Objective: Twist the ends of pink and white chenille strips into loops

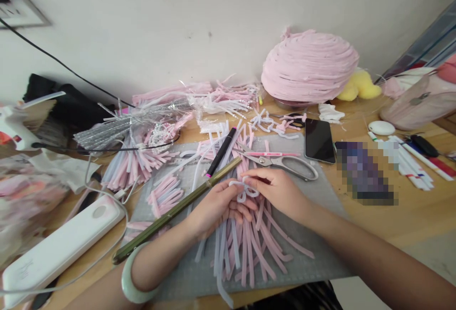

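Between my fingertips is a pale bluish-white pipe cleaner (245, 189) bent into several small loops. My left hand (224, 205) pinches it from the left, and the fingers of my right hand (274, 186) grip its right side. Loose pink and pale blue pipe cleaners (249, 253) lie fanned out under my hands on a grey cutting mat (313, 248). Just beyond my right hand rest metal scissors (285, 163) and a pink pen (274, 154). A green stick (178, 210) lies diagonally by my left forearm, with a black marker (221, 152) past its far end.
A large pink coiled bundle (309, 68) stands by the wall. Phone (319, 140), white markers (409, 163) and a round white case (381, 127) lie at right. At left are a white elongated device (64, 248), a cable (121, 234), silver bundles (131, 125) and a glue gun (16, 127).
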The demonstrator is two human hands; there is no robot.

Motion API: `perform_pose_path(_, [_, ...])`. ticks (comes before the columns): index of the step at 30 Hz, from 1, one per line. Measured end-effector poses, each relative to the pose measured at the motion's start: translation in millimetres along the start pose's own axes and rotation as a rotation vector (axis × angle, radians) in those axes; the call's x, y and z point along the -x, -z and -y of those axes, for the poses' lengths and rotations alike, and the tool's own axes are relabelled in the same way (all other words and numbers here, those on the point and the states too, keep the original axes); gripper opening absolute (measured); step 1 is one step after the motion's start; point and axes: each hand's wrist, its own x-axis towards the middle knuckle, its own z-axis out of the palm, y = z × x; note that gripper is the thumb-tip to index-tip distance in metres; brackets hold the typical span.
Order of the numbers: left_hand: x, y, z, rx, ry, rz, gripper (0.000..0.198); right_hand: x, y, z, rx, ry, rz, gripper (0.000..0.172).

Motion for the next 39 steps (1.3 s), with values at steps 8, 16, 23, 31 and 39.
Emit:
perform_pose_path(8, [-4.2,-0.3,2.1,-0.025,-0.163,-0.121,0.026,-1.4,4.1,1.1,-0.236,-0.269,0.153,0.020])
perform_pose_path(16, [-4.7,2.5,7.6,-0.125,-0.128,-0.031,0.030,-2.4,7.8,1.2,-0.016,-0.241,0.037,0.009])
perform_pose_path(23, [-2.6,-5.3,8.1,0.023,-0.229,-0.083,0.024,-3.8,6.0,2.7,-0.356,-0.276,0.014,0.015])
perform_pose_path(31, [-0.1,-4.6,5.3,0.065,-0.271,-0.129,0.017,-3.5,7.0,3.1,-0.365,-0.280,0.040,0.023])
perform_pose_path(39, [0.4,0.4,2.2,0.157,-0.278,-0.053,0.013,-4.8,4.7,-1.8,-0.859,-0.379,0.099,0.020])
